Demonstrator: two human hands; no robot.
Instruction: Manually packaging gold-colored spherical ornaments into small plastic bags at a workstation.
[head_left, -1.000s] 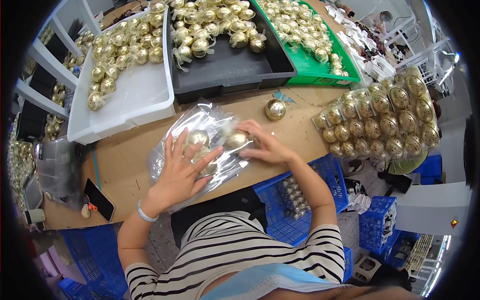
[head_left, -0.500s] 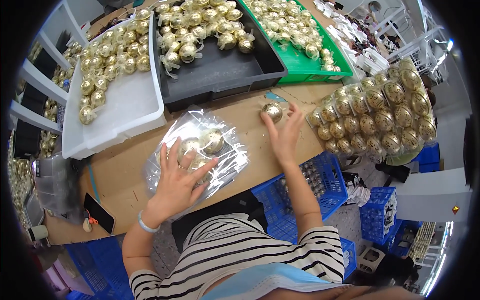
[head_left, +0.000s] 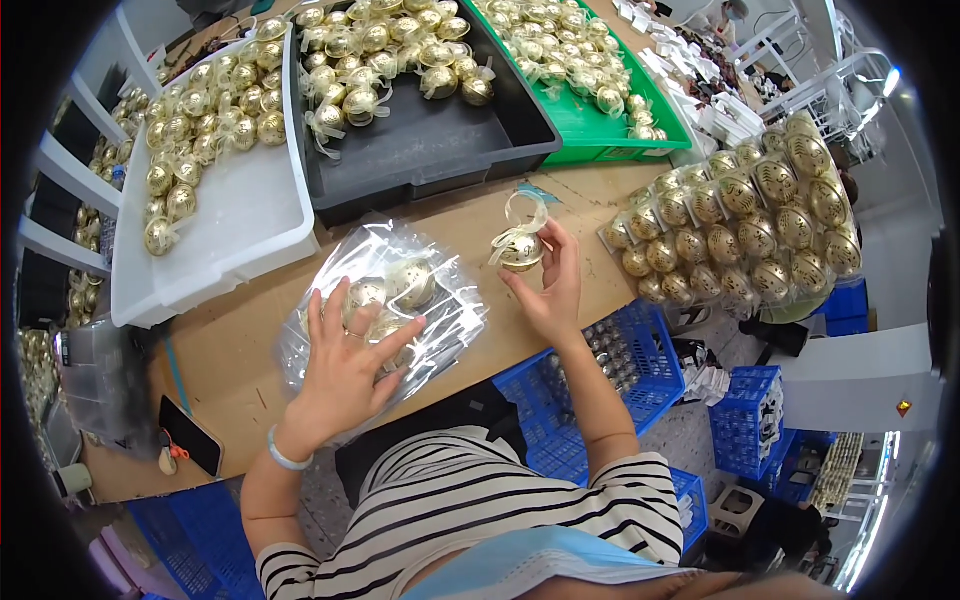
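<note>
Holding one ribboned gold ball [head_left: 519,252], right of the clear bag [head_left: 450,318], in the fingers of the right hand [head_left: 556,295]; left hand [head_left: 345,378] on bag, fingers spread wide.

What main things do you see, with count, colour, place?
Table: one, brown, centre
White tray: one, white, upper left
Black tray: one, black, top middle
Green tray: one, green, beside black tray
Tray balls: many, gold, in trays
Plastic bag: one, clear, mid-table, balls showing through
Ribboned ball: one, gold, right of bag
Packed balls: many, gold, far right
Baskets: several, blue, below tabletop
Left hand: one, bare, on bag
Right hand: one, bare, on ball
</note>
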